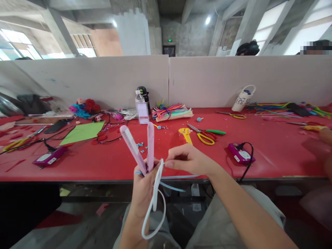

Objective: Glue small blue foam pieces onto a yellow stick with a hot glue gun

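A small pink hair straightener [150, 145] stands upright in my left hand [142, 185], its two arms spread apart in a V. From it a white cord [155, 193] loops down over my wrist towards my lap. My right hand [190, 160] is closed in a pinch close to the top of the cord loop; what its fingertips hold is too small to make out. A light blue strip [178, 177] runs along the table edge behind my hands, and a bit of light blue shows at my left fingers. Small blue pieces [140, 145] lie behind the straightener.
Ahead lie a yellow glue gun [185, 133], yellow-handled scissors [204, 137], green-handled pliers [215, 131] and a bundle of pipe cleaners [172, 112]. Purple power boxes [241, 154] with black leads sit either side. A bottle [141, 109] stands before the white partition [109, 81]. Another person's hand [325, 136] is at right.
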`<state>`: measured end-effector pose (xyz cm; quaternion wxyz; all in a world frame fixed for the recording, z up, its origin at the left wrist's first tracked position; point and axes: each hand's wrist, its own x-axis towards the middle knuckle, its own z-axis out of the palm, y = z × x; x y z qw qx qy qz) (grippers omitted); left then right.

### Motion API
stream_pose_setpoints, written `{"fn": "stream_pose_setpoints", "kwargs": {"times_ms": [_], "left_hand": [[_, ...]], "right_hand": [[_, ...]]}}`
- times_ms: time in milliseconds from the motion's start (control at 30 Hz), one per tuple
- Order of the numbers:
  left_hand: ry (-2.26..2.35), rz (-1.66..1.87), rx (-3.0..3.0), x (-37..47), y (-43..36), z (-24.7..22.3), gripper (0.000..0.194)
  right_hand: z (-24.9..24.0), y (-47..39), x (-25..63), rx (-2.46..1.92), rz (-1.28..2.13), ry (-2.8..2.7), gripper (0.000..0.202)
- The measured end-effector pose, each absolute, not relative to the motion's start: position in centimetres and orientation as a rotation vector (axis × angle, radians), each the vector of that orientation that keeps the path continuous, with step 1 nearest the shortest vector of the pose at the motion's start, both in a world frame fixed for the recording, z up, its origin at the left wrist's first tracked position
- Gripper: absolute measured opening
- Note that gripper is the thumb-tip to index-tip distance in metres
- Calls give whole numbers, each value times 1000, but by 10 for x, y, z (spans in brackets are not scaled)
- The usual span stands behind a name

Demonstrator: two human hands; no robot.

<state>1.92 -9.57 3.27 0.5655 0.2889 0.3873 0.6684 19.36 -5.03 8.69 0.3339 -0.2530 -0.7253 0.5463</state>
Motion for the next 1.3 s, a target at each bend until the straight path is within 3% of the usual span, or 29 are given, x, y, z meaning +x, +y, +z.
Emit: {"fn": "stream_pose_setpoints", "kwargs": {"times_ms": [200,367,767,1133,1300], "left_hand": [[953,1534,707,20,-93,36,28],[997,1615,674,21,-91,42,30],[1003,1631,734,18,-91,34,26],[1051,1632,785,24,-89,31,24],[967,1672,713,29,-87,28,29]], "right_hand": [[85,-50,201,-731,1436,-2008,20],[80,-41,218,-744,1489,-2023,35],[78,-47,195,-743,1340,-1954,25],[68,-46,188,-671,1631,-1577,32],[59,-51,169,-820,1374,-1593,32]]}}
